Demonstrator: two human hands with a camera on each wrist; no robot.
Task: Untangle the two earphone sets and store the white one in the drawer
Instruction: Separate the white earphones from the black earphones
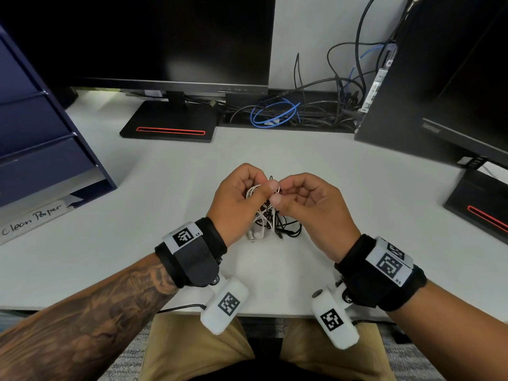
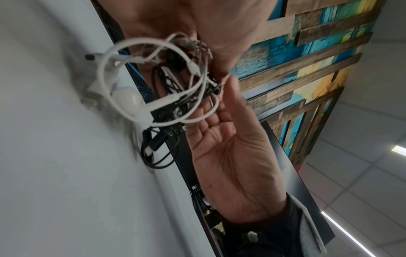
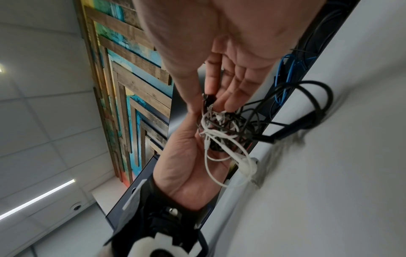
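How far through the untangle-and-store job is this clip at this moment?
Early. Nothing looks finished: the white earphone cable and the black earphone cable are one knotted bundle, lifted over the white desk with the lower loops at its surface. In hand: the left hand and right hand both pinch the bundle's top. Left: separating the two sets and putting the white one into the dark blue drawer unit, whose drawers appear shut.

we count two hands, the left hand (image 1: pixel 238 199) and the right hand (image 1: pixel 312 204), two earphone sets, one white (image 1: pixel 261 215) and one black (image 1: pixel 286 225), two monitors (image 1: pixel 165 37) and one blue drawer unit (image 1: pixel 41 127) with three drawers.
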